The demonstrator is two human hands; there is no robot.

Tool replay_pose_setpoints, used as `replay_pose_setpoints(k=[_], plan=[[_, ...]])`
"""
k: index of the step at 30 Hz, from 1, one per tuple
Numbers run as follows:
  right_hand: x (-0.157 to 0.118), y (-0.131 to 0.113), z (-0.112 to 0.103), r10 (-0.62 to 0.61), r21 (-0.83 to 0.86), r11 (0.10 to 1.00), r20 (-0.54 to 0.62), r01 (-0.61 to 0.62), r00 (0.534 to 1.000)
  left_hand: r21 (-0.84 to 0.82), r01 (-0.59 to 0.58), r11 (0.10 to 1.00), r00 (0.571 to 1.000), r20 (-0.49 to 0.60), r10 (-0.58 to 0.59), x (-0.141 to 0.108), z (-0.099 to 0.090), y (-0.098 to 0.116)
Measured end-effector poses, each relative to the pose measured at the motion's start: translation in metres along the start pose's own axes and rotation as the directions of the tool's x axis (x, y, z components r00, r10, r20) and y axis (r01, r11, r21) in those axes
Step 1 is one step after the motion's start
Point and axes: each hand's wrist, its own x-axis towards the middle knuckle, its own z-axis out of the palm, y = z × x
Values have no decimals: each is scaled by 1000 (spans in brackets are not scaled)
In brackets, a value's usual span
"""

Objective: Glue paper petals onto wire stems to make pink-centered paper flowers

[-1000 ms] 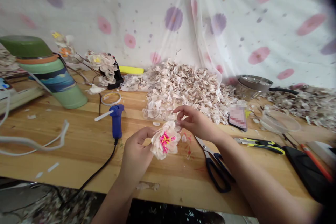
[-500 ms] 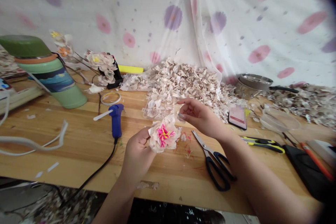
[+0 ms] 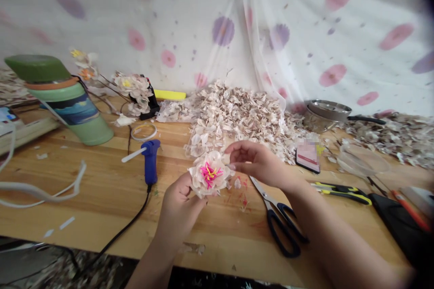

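Note:
My left hand [image 3: 181, 205] is closed around the underside of an artificial flower [image 3: 207, 175]. The flower has pale, cream-white petals and a centre of pink and yellow stamens, and it faces up toward me. What lies beneath the bloom is hidden by the petals and fingers. At the flower's right edge is my right hand [image 3: 256, 162], its fingers bent and the thumb apart from the index finger. The fingertips seem to touch the outer petals; I see nothing held between them. Scissors [image 3: 276, 216] with dark blue handles lie partly open below my right hand.
A blue glue gun [image 3: 151, 162] stands left of the flower, its cord running off the table edge. Behind lies a heap of loose petals [image 3: 240, 108]. A green bottle [image 3: 74, 108] is at left; a phone [image 3: 307, 158], utility knife [image 3: 341, 192] and metal pan [image 3: 327, 110] are at right.
My right hand has come down slightly to the flower's right edge. The flower has shifted a little left in the view. The camera has tilted slightly, moving the whole scene lower.

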Motion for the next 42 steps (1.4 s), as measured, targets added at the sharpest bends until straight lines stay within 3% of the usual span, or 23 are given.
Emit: replay_pose_setpoints(k=[4, 10, 12, 14, 16, 18, 21, 23, 25, 30, 33, 36, 40, 42], plan=[[-2, -4, 12, 81, -143, 988, 121, -64, 989, -17, 28, 999, 999, 23, -28, 1, -4, -7], [2, 5, 32, 51, -371, 928, 228, 38, 972, 5, -82, 997, 996, -42, 83, 4, -5, -8], [4, 8, 31, -3, -430, 897, 231, 105, 973, 14, -161, 987, 983, -87, 162, 5, -4, -7], [5, 9, 26, -74, -454, 880, 163, 141, 984, 61, -234, 970, 958, -156, 240, 5, -4, -7], [3, 7, 22, -107, -393, 913, 33, 111, 994, 117, -256, 960, 939, -207, 275, 5, -3, -6], [-2, 0, 22, -51, -174, 984, -51, 41, 997, 152, -264, 953, 931, -219, 293, 5, -3, -5], [-14, -16, 30, 60, 233, 969, 80, -78, 995, 225, -333, 916, 903, -203, 378, 5, 0, -1], [-21, -27, 38, 79, 327, 935, 195, -140, 978, 291, -387, 875, 874, -188, 449, 5, 3, 2], [-26, -34, 44, 98, 334, 926, 236, -176, 967, 353, -399, 846, 864, -164, 476, 4, 5, 4], [-22, -34, 47, 160, 332, 919, 182, -214, 970, 335, -299, 893, 933, -93, 347, 2, 7, 3], [-17, -29, 43, 140, 326, 928, 142, -180, 980, 164, -153, 975, 983, -74, 167, 1, 4, 1], [-13, -23, 40, 95, 300, 947, 66, -111, 993, 0, 8, 1000, 998, -60, -8, -1, 2, 5], [-10, -17, 41, 55, 247, 968, -8, -51, 998, -77, 9, 997, 991, -136, -19, -5, 1, 14], [-10, -16, 43, 38, 235, 971, -11, -35, 999, -118, 3, 993, 994, -106, -15, -6, 2, 16]])
